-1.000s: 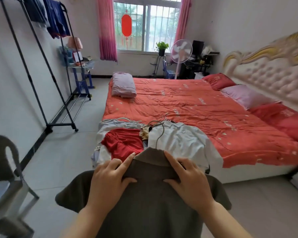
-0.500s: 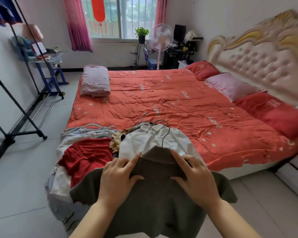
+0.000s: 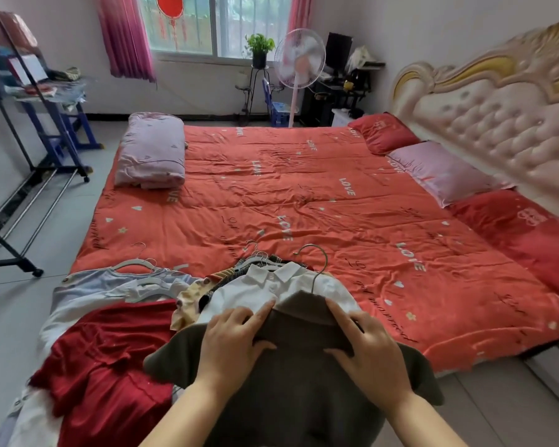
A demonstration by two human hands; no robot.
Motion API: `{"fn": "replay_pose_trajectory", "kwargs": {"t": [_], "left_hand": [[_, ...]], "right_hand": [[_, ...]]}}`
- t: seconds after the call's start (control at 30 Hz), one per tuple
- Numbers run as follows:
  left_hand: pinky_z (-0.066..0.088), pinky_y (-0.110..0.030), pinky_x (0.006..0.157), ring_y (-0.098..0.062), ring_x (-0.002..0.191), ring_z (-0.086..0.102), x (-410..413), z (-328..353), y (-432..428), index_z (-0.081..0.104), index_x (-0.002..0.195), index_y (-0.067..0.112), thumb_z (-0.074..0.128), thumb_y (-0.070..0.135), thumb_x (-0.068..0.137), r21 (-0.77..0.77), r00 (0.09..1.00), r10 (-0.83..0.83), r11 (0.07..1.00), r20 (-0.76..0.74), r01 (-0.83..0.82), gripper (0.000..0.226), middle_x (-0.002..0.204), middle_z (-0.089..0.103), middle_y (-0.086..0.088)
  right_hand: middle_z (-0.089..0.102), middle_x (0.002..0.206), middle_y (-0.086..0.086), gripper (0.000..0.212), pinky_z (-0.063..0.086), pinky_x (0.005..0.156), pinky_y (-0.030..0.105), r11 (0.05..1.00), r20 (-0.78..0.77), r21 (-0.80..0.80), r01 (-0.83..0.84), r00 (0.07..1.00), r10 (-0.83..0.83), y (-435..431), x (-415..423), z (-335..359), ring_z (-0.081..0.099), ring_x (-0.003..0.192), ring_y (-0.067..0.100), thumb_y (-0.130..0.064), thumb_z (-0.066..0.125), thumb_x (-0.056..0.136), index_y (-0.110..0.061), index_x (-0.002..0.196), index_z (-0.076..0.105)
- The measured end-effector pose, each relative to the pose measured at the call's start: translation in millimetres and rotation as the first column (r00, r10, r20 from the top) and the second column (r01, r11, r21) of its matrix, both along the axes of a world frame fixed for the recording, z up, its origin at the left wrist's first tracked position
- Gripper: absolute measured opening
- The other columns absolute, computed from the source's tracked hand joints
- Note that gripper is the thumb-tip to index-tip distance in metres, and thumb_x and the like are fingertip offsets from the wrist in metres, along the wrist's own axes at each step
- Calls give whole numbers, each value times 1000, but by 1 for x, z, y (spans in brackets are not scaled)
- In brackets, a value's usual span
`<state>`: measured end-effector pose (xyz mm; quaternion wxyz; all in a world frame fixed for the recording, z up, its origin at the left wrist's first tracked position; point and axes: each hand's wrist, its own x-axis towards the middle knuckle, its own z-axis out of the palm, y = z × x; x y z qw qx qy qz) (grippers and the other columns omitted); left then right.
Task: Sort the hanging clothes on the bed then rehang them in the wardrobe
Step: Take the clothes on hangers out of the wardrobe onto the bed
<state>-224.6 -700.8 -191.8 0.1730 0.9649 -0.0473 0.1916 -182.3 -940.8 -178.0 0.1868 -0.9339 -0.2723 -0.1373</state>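
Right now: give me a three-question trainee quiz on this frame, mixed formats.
1. True or false: the left hand and right hand both hold the olive shirt by its shoulders.
2. Which garment lies just beyond the olive shirt's collar? A) white collared shirt B) blue jeans C) yellow towel
3. Fill in: the red garment lies on the person's ___ of the olive shirt.
Key: 1 true; 2 A; 3 left.

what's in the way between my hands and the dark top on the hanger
Nothing visible: the left hand and right hand hold the dark top at its shoulders, bare on the fabric.
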Motion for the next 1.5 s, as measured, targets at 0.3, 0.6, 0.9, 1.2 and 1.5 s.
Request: {"fn": "replay_pose_trajectory", "kwargs": {"t": [0.3,0.6,0.9,1.2,1.5], "left_hand": [[53,-34,62,-18,67,62,117,-23,15,65,116,24,92,40,39,18,977,139,990,-162,-138,83,71,59,7],[13,-36,115,-21,140,19,234,-70,26,14,149,28,58,34,89,119,754,483,866,-445,-485,75,150,24,-2],[18,-35,114,-21,140,22,217,-104,14,29,145,26,57,40,87,149,653,487,851,-580,-503,65,150,27,-3],[47,-39,90,-22,97,62,160,-43,41,62,110,26,78,34,64,104,662,596,773,-454,-625,49,105,63,2],[30,-33,104,-21,123,45,-39,24,61,43,138,25,53,38,90,173,293,897,363,-332,-916,51,131,51,1]], "right_hand": [[59,106,-2,100,56,78,37,993,-174,-20,-115,979,109,27,143,-30,60,99,21,-31,85,61,-37,143,28],[20,153,-3,83,20,113,34,934,-515,-293,-203,857,24,94,285,-83,22,140,20,-39,62,86,-38,149,8],[34,142,-1,69,29,106,30,860,-631,-327,-392,768,110,94,286,-120,35,130,20,-36,56,89,-25,148,22],[39,140,-3,55,28,104,29,762,-541,-287,-581,755,371,159,259,-61,38,127,20,-30,53,89,-24,141,36],[40,139,-3,50,31,104,33,490,-448,-299,-819,574,686,250,107,9,39,126,21,-33,54,91,-28,138,38]]}}
